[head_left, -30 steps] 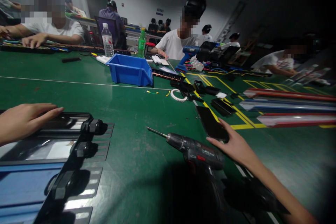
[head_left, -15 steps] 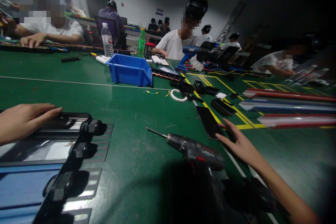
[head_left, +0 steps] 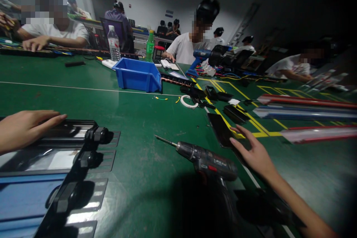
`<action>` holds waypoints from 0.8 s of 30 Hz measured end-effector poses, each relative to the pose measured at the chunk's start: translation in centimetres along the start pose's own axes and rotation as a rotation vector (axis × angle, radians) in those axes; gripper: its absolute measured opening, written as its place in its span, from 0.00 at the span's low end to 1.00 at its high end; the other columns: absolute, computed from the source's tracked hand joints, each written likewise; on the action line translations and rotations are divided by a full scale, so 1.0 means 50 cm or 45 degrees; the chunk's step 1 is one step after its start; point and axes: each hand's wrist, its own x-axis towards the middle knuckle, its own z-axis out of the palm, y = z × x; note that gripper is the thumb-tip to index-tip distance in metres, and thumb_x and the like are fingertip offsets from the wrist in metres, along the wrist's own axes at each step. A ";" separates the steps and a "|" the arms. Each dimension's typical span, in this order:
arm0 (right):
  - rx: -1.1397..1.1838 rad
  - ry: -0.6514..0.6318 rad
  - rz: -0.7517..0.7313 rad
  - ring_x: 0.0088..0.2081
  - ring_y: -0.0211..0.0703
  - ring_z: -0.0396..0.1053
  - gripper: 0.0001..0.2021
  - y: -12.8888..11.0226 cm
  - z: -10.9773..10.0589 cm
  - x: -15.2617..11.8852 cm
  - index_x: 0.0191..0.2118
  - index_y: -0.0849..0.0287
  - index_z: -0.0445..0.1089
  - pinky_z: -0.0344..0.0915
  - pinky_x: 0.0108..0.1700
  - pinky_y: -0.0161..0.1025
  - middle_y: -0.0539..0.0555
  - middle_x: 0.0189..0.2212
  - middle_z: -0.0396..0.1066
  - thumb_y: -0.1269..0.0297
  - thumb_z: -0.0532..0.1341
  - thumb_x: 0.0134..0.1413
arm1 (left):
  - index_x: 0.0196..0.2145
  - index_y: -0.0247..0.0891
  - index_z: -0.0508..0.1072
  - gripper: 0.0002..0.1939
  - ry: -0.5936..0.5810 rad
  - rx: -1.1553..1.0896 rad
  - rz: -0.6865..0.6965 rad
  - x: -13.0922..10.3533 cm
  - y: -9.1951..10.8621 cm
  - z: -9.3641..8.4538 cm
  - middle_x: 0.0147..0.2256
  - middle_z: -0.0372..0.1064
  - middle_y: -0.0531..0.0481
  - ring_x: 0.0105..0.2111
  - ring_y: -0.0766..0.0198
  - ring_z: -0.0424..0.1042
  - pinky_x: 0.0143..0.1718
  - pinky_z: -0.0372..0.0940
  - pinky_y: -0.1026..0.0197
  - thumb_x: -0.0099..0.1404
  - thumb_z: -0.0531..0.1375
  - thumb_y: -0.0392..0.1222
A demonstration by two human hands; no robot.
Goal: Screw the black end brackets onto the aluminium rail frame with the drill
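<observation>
My left hand [head_left: 28,128] lies flat over the top edge of a black-framed assembly [head_left: 69,178] with cable glands and blue panels, at the lower left. On the right, my right hand [head_left: 252,152] has its thumb and fingers apart at the lower right corner of a dark phone-like slab [head_left: 222,130]; whether it touches the slab is hard to tell. A black cordless drill [head_left: 208,160] lies between the hands, its bit toward the left.
Beyond stand a blue bin [head_left: 138,78], a water bottle [head_left: 113,44], a green bottle [head_left: 150,46] and a blue drill [head_left: 199,59]. Black parts and a white ring [head_left: 189,102] lie mid-table. Long red and blue strips [head_left: 306,113] are at right. Several people sit around.
My right hand has shifted very slightly, its fingers still spread by the dark slab. The lowest red strip at right has moved a little to the right. My left hand stays put.
</observation>
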 end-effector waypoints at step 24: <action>-0.479 0.048 -0.183 0.56 0.69 0.69 0.49 -0.006 0.022 0.004 0.70 0.60 0.53 0.60 0.62 0.65 0.67 0.55 0.72 0.34 0.64 0.51 | 0.53 0.45 0.77 0.36 0.046 0.049 0.043 0.000 -0.007 0.007 0.51 0.77 0.50 0.50 0.48 0.75 0.53 0.66 0.50 0.66 0.44 0.69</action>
